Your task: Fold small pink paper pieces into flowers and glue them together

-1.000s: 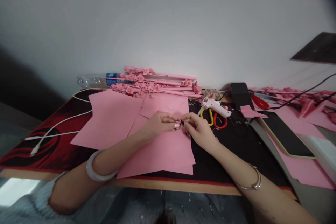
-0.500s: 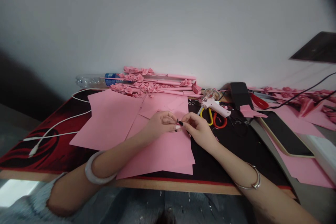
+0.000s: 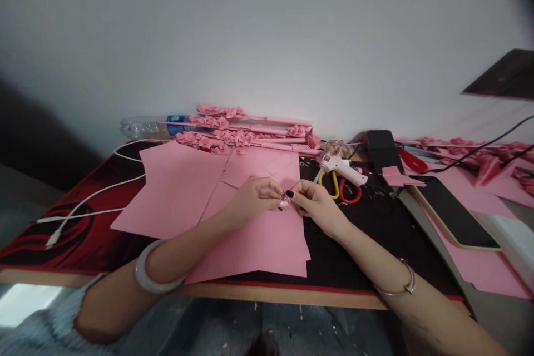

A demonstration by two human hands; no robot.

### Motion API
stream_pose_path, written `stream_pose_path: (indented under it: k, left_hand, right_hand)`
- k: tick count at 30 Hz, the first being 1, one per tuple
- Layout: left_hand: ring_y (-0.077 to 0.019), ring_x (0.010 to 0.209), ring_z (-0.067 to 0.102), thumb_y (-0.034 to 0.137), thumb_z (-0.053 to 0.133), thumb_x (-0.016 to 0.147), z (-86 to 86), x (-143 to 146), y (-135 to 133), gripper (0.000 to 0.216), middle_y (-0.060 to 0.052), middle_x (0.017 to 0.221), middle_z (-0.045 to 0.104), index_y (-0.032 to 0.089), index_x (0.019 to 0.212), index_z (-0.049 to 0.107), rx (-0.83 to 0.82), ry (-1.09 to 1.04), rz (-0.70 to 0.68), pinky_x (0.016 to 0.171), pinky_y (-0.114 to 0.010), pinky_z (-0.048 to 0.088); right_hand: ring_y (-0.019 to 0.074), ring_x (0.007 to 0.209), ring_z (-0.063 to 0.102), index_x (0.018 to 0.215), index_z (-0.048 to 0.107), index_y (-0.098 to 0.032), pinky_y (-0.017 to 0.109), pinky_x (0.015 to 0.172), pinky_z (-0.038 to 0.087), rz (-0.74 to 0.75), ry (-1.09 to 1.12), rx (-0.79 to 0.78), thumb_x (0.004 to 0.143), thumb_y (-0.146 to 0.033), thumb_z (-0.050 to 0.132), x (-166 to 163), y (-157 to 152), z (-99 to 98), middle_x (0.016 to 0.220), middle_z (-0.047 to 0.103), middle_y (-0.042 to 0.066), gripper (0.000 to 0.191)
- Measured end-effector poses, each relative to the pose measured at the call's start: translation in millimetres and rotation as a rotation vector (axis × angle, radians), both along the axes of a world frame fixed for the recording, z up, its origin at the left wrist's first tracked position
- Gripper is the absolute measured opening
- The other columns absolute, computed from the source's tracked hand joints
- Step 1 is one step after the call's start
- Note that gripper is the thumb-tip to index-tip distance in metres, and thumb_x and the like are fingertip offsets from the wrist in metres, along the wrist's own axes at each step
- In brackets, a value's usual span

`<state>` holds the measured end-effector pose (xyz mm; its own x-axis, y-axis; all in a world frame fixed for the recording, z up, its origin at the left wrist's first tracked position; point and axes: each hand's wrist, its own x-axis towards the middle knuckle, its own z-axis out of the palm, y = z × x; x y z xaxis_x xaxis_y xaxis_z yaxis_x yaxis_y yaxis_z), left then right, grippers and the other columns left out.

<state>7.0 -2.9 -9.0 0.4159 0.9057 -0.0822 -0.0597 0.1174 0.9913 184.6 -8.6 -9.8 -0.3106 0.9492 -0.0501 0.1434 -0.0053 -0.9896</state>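
My left hand (image 3: 263, 194) and my right hand (image 3: 311, 200) meet over the pink paper sheets (image 3: 258, 242). Between their fingertips is a small pink paper piece (image 3: 286, 198), mostly covered by fingers and nails, so its shape is hard to make out. The left hand's thumb and fingers pinch it from the left. On the other side, my right thumb and forefinger close on its edge. Just right of the hands lies a pink-and-white hot glue gun (image 3: 342, 169), with yellow scissor handles (image 3: 334, 184) and red scissor handles (image 3: 350, 193) beneath it.
Pink paper flowers on rolled stems (image 3: 250, 136) lie along the wall beside a plastic bottle (image 3: 146, 128). A white cable (image 3: 92, 194) crosses the mat at left. A phone (image 3: 453, 211) and more pink paper (image 3: 492, 272) are at right.
The fingertips have shifted slightly around the small pink piece; my right thumb and forefinger sit a little higher. Everything else on the table stays in place.
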Motion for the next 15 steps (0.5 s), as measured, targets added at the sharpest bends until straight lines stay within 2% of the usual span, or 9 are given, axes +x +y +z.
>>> stream_pose_path:
  k: [6,12,15]
  left_hand:
    - [-0.0139,0.070,0.066,0.016,0.073,0.062,-0.2,-1.1,0.0,0.019,-0.002,0.073,0.069,0.014,0.075,0.060,0.025,0.014,-0.001,0.067,-0.027,0.051]
    - [-0.0158,0.075,0.067,0.018,0.071,0.065,-1.1,-2.4,-2.5,0.016,-0.003,0.076,0.070,0.015,0.077,0.061,0.104,0.034,-0.058,0.071,-0.028,0.052]
    - [-0.0164,0.077,0.067,0.018,0.070,0.066,-0.5,-2.9,-2.9,0.014,-0.004,0.078,0.071,0.015,0.077,0.062,0.138,0.072,-0.050,0.072,-0.028,0.052]
  right_hand:
    - [0.0052,0.043,0.034,0.069,0.047,-0.016,0.018,0.039,0.023,-0.016,0.044,-0.026,0.074,-0.042,0.064,-2.3,-2.1,2.5,0.052,0.041,-0.006,0.031]
    - [0.0028,0.038,0.023,0.065,0.043,-0.017,0.017,0.037,0.013,0.089,0.185,-0.195,0.073,-0.040,0.067,1.3,-1.5,1.5,0.046,0.037,-0.009,0.034]
    - [0.0022,0.038,0.021,0.065,0.043,-0.017,0.017,0.037,0.011,0.097,0.241,-0.234,0.073,-0.039,0.067,1.5,-1.6,1.7,0.047,0.037,-0.009,0.033]
